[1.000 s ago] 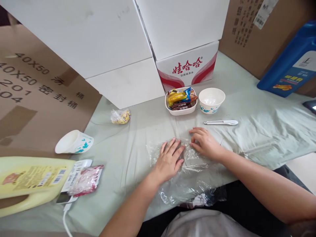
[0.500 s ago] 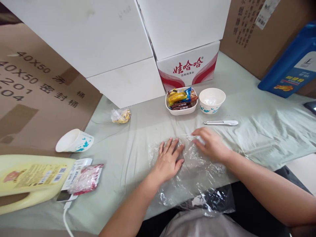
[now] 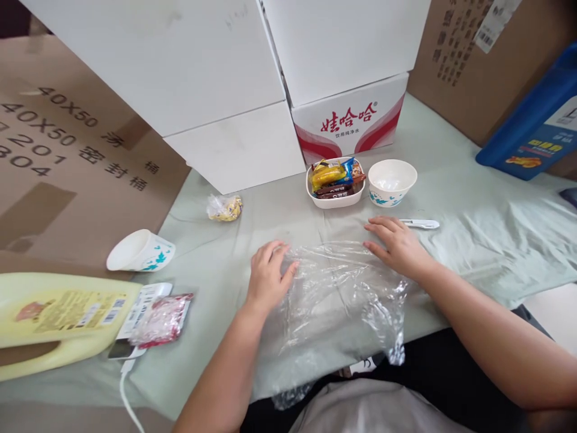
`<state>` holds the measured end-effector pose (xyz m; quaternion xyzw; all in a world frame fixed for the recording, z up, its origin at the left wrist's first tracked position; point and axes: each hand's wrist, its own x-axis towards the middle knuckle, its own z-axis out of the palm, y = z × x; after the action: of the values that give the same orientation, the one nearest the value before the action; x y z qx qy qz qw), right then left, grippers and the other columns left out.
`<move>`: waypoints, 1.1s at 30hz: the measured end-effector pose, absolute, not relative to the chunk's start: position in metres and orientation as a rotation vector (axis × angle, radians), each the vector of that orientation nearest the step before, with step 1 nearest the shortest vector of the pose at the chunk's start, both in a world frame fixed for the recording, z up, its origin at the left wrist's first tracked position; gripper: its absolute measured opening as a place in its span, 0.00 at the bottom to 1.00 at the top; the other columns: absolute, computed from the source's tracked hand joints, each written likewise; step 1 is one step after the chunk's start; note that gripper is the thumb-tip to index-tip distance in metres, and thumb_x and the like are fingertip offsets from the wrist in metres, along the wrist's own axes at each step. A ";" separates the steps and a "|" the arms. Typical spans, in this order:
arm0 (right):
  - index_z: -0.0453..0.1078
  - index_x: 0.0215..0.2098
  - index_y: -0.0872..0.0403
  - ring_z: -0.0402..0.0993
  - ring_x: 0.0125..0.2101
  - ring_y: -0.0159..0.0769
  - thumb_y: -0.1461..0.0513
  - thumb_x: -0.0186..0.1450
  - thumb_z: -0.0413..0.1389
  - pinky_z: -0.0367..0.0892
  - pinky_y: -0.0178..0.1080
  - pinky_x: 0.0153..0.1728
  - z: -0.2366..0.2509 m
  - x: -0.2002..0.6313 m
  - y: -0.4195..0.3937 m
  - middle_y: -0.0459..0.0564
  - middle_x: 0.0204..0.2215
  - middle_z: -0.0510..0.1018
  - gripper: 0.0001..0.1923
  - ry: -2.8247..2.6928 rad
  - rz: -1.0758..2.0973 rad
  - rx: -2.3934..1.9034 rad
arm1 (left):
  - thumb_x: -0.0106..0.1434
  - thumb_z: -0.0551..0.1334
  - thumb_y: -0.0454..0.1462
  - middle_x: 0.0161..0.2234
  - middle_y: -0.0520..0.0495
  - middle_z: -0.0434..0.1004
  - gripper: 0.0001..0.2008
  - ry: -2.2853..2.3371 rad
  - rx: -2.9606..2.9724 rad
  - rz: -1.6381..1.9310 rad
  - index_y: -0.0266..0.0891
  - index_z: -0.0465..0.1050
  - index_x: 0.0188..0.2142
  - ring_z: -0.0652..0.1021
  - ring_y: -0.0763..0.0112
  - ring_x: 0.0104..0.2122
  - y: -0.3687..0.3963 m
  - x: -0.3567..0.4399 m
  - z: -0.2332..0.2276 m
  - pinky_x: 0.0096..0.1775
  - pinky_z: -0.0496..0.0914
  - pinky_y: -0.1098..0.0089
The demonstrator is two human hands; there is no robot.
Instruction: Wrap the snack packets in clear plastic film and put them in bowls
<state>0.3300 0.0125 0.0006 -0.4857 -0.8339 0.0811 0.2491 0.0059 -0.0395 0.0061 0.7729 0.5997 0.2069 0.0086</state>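
Observation:
A clear sheet of thin plastic film (image 3: 331,294), creased and shiny, lies spread on the cloth in front of me and droops over the near edge. At its upper left corner rests my left hand (image 3: 267,276), fingers bent a little and the thumb apart from them. My right hand (image 3: 400,246) is at the upper right corner, with fingers stretched out and the thumb touching the film's edge. Just behind the right fingers lies a white utility knife (image 3: 421,224), partly covered by the hand. Beyond the film stands a white tray (image 3: 336,202) of wrapped snacks.
A paper bowl (image 3: 392,183) stands right of the tray; another paper cup (image 3: 142,251) lies tipped at left. Nearby are a bagged yellow item (image 3: 225,208), a red-edged packet (image 3: 163,320), a yellow jug (image 3: 67,319) and a blue bottle (image 3: 532,132). White boxes (image 3: 234,147) block the back.
My left hand has moved left, from flat on the film to its upper left corner. The right hand has shifted slightly right. The film is now spread wider and flatter between them.

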 end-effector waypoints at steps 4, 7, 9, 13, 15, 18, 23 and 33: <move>0.72 0.49 0.54 0.76 0.42 0.41 0.53 0.70 0.49 0.73 0.44 0.43 0.006 0.326 0.006 0.55 0.43 0.78 0.17 -2.317 0.509 -1.175 | 0.67 0.57 0.39 0.48 0.43 0.74 0.13 1.417 2.403 0.583 0.42 0.74 0.48 0.74 0.62 0.49 -0.049 0.026 0.013 0.51 0.71 0.61; 0.72 0.50 0.54 0.73 0.46 0.46 0.54 0.68 0.53 0.70 0.49 0.49 -0.002 0.324 0.008 0.56 0.44 0.78 0.17 -2.485 0.382 -1.148 | 0.63 0.62 0.38 0.50 0.42 0.73 0.14 1.475 2.423 0.431 0.41 0.74 0.49 0.71 0.58 0.51 -0.048 0.028 0.010 0.53 0.69 0.56; 0.72 0.51 0.54 0.70 0.50 0.49 0.55 0.68 0.53 0.67 0.52 0.53 -0.008 0.326 0.013 0.57 0.48 0.77 0.18 -2.510 0.259 -1.181 | 0.61 0.64 0.38 0.52 0.41 0.71 0.17 1.588 2.429 0.370 0.40 0.73 0.50 0.69 0.54 0.54 -0.046 0.024 0.008 0.55 0.67 0.52; 0.72 0.52 0.54 0.69 0.54 0.49 0.60 0.70 0.48 0.65 0.54 0.56 -0.004 0.332 0.016 0.58 0.52 0.75 0.17 -2.397 0.182 -1.184 | 0.63 0.62 0.38 0.57 0.40 0.68 0.17 1.674 2.437 0.308 0.40 0.71 0.52 0.67 0.53 0.56 -0.044 0.016 0.006 0.57 0.66 0.51; 0.71 0.53 0.54 0.70 0.52 0.47 0.59 0.71 0.48 0.66 0.52 0.54 0.008 0.332 0.007 0.58 0.50 0.76 0.16 -2.306 0.244 -1.057 | 0.64 0.61 0.38 0.57 0.40 0.68 0.17 1.675 2.452 0.296 0.40 0.71 0.52 0.67 0.53 0.57 -0.044 0.016 0.005 0.57 0.65 0.51; 0.67 0.56 0.53 0.70 0.49 0.44 0.50 0.67 0.55 0.68 0.48 0.50 0.025 0.322 -0.016 0.56 0.48 0.76 0.23 -2.353 0.452 -0.641 | 0.64 0.61 0.39 0.58 0.41 0.68 0.18 1.679 2.466 0.275 0.41 0.70 0.53 0.65 0.51 0.58 -0.044 0.019 0.003 0.57 0.65 0.49; 0.65 0.59 0.52 0.66 0.52 0.48 0.55 0.62 0.62 0.63 0.49 0.51 0.017 0.293 -0.045 0.56 0.55 0.71 0.29 -2.795 0.521 -0.387 | 0.66 0.59 0.40 0.60 0.41 0.66 0.19 1.718 2.457 0.261 0.41 0.69 0.55 0.64 0.51 0.60 -0.041 0.019 0.002 0.59 0.62 0.49; 0.73 0.40 0.54 0.73 0.37 0.35 0.66 0.69 0.48 0.67 0.37 0.40 0.025 0.326 -0.019 0.50 0.36 0.78 0.11 -2.585 1.033 -0.690 | 0.66 0.58 0.41 0.54 0.41 0.71 0.12 1.543 2.283 0.664 0.42 0.74 0.47 0.68 0.56 0.57 -0.041 0.007 0.012 0.58 0.63 0.51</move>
<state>0.3261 -0.0192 0.0248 -0.2384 -0.8929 0.3569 0.1362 0.0074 -0.0413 0.0116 0.7959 0.5381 0.2314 0.1530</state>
